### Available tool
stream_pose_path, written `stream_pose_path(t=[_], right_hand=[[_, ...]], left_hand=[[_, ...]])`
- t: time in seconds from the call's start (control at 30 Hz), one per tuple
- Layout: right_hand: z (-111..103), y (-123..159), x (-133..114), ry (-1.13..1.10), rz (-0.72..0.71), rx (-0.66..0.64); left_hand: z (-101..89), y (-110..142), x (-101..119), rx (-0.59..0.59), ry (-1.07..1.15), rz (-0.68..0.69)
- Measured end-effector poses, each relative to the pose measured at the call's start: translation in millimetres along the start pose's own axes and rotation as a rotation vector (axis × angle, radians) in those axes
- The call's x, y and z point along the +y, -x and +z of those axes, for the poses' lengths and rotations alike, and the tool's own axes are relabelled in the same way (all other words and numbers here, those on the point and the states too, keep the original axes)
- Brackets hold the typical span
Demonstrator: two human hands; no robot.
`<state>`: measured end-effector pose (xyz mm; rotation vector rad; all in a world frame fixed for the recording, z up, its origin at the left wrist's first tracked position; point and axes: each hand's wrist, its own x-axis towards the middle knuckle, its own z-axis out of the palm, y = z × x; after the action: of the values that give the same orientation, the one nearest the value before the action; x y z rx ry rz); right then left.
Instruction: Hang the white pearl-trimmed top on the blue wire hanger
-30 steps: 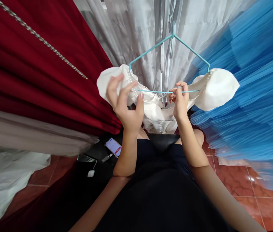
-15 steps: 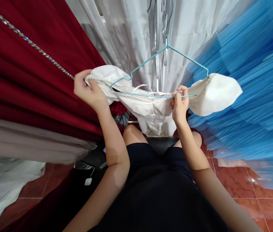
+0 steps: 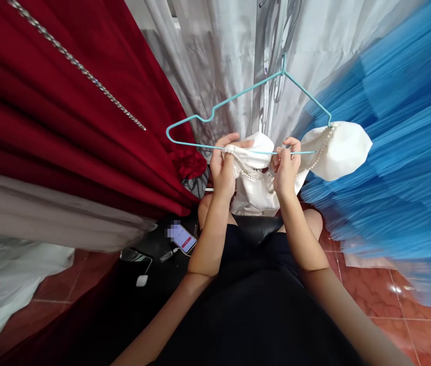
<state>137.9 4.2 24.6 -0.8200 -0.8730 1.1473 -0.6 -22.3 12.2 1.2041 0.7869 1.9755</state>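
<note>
A light-blue wire hanger [image 3: 246,91] is held up before me, its lower bar level. My right hand [image 3: 286,165] is closed around that bar, right of its middle. One puffed shoulder of a white dress [image 3: 343,151] with a pearl-beaded neckline sits over the hanger's right end. My left hand [image 3: 223,168] grips the dress's other shoulder, thumb on the beaded edge, close behind the lower bar. The hanger's left end is bare. Below, the dress hangs down between my knees, its lower part hidden.
Dark red cloth [image 3: 86,112] with a glittering chain hangs at the left, blue tulle [image 3: 394,142] at the right. White drapes [image 3: 219,66] hang behind the hanger. A lit phone [image 3: 185,239] with a cable lies on a black surface by my left arm.
My left hand has moved right, carrying the dress's left shoulder off the hanger's left end toward the middle of the bar. My right hand keeps its grip. The phone has come into view.
</note>
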Motion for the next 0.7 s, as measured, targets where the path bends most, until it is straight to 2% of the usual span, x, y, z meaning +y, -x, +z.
stream_pose_path(t=[0.07,0.13,0.17,0.2,0.23,0.3,0.33,0.4,0.47,0.57,0.7], right_hand=[[-12.3,4.6,-12.1,0.096,0.057,-0.128],[-25.4,14.6,-28.5,0.253,0.122,-0.302],[-31.6,20.7,-37.3,0.329,0.113,-0.344],[-37.3,26.4,-45.7,0.394,0.054,-0.326],[-42.8,30.7,-53.0,0.449,-0.062,-0.246],[-54.3,31.7,-62.0,0.579,-0.385,0.011],[-60.9,27.5,-63.1,0.669,-0.537,0.119],[-76.0,10.5,-58.7,0.866,-0.731,0.196],[-91.7,-13.3,-48.9,0.960,-0.789,0.143],[-107.9,-46.6,-36.7,0.937,-0.779,0.121],[-113.5,-72.8,-43.7,0.889,-0.702,0.213]], left_hand=[[14.5,-0.4,0.8,0.082,0.067,-0.024],[21.0,-0.5,1.3,0.134,0.078,-0.030],[21.7,-1.3,1.2,0.145,0.068,-0.028],[21.2,-2.6,0.9,0.152,0.056,-0.025],[20.1,-4.4,0.4,0.158,0.045,-0.024],[17.9,-8.3,-1.4,0.174,0.031,-0.025],[17.3,-9.8,-2.4,0.181,0.028,-0.031],[17.3,-11.3,-4.1,0.191,0.028,-0.041],[18.2,-11.1,-4.5,0.198,0.031,-0.033],[19.1,-9.6,-2.4,0.205,0.018,0.009],[17.6,-10.1,1.0,0.185,0.021,0.067]])
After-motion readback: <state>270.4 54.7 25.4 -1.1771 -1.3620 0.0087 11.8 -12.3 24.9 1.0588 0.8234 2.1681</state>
